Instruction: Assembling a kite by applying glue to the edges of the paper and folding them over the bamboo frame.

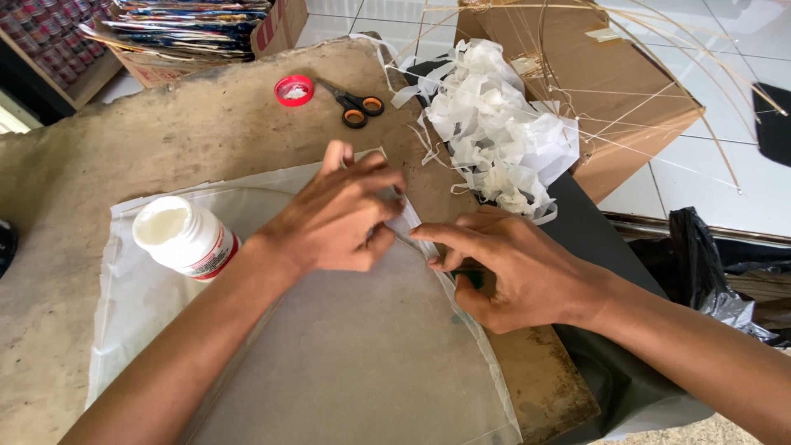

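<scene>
A thin translucent sheet of paper lies spread on a worn brown board. My left hand presses down on the sheet's upper right edge, pinching a folded white strip of it. My right hand rests just to the right, its index finger pushing on the same folded edge over a thin stick. The two hands almost touch. An open white glue bottle stands on the sheet at the left, close to my left forearm.
A red bottle cap and black scissors with orange handle rings lie at the board's far side. A heap of white paper scraps, a cardboard box with thin sticks, and a black plastic bag are on the right.
</scene>
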